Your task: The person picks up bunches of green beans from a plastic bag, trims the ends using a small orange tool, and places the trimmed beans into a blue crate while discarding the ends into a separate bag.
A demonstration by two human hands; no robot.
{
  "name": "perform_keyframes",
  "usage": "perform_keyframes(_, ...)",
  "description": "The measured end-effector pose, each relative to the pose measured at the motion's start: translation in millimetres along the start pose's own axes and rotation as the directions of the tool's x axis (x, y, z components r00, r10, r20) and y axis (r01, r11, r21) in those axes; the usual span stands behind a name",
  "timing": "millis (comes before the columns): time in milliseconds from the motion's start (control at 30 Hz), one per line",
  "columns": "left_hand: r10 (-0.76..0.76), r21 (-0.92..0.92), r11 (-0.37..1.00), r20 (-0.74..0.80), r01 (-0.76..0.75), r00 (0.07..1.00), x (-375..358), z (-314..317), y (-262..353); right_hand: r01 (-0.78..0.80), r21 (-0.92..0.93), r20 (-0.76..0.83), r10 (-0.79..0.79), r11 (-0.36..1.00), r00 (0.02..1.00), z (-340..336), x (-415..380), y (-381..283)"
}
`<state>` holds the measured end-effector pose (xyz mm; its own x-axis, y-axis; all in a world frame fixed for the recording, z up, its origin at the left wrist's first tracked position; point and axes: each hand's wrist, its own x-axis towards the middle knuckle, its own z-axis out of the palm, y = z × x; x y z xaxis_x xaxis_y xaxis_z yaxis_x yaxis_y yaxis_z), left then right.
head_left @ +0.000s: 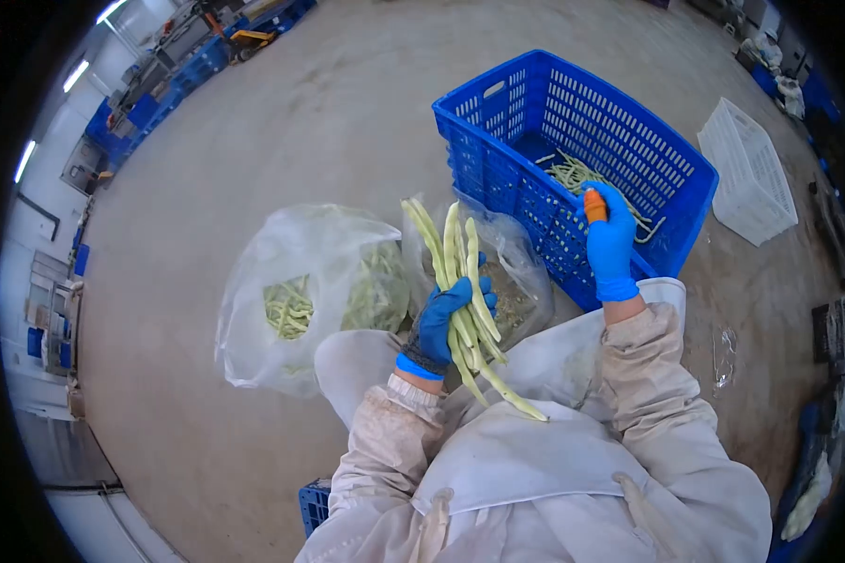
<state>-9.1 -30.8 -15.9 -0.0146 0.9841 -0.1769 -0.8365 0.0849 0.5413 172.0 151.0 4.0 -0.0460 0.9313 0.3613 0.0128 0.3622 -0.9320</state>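
Note:
In front of my lap, my left hand (436, 328), in a blue glove, is closed around a bunch of long pale green beans (459, 253). Their ends stick out above and below the fist. My right hand (612, 242), also gloved in blue, grips an orange handle (594, 205) beside the near side of a blue plastic crate (483, 155). Whatever is attached to the handle cannot be made out. Inside the crate lies a loose pile of green beans (573, 173). Behind my left hand stands an open clear plastic bag (528, 267) with small scraps in it.
To the left, a large clear plastic bag (253, 324) of green beans rests on the floor (188, 216). A white crate (746, 178) stands beyond the blue one at right. Part of another blue crate (314, 507) shows by my left side. Another person (768, 49) is far off at upper right.

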Motion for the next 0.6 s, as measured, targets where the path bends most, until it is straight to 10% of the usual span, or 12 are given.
perform_keyframes(100, 0.058, -0.076, 0.996, 0.058, -0.054, 0.997, -0.1, -2.8, 1.8, 0.136, -0.393, 0.348, 0.011, 0.909, 0.937, -10.8, 0.7, 40.8)
perform_keyframes(167, 0.080, -0.109, 0.992, 0.087, -0.070, 0.993, 0.9, -2.8, 4.1, 0.658, -0.610, 0.785, 0.447, 0.441, 0.428, -14.9, -8.7, 54.3)
perform_keyframes(200, 0.083, -0.110, 0.991, 0.089, -0.073, 0.993, 1.0, -2.7, 4.7, 0.661, -0.609, 0.786, 0.445, 0.439, 0.429, -7.6, -11.8, 51.6)
perform_keyframes(267, 0.038, 0.008, 0.999, 0.035, -0.038, 0.999, 2.0, -1.4, 3.9, 0.001, -0.094, 0.641, 0.060, 0.996, 0.765, 23.9, -21.7, 34.9)
perform_keyframes(367, -0.064, 0.096, 0.993, -0.041, 0.068, 0.997, 6.8, 3.7, -0.7, -0.453, 0.060, 0.685, 0.294, 0.889, 0.667, 55.7, -19.1, -40.2)
perform_keyframes(467, -0.051, 0.104, 0.993, -0.075, 0.059, 0.996, 7.8, 10.7, -2.9, -0.421, -0.057, 0.719, 0.330, 0.905, 0.611, 57.8, -3.5, -42.6)
perform_keyframes(600, -0.022, -0.164, 0.986, 0.050, 0.030, 0.999, 5.6, -3.1, 0.7, -0.282, 0.312, 0.497, 0.097, 0.907, 0.862, 15.1, 69.7, -38.9)
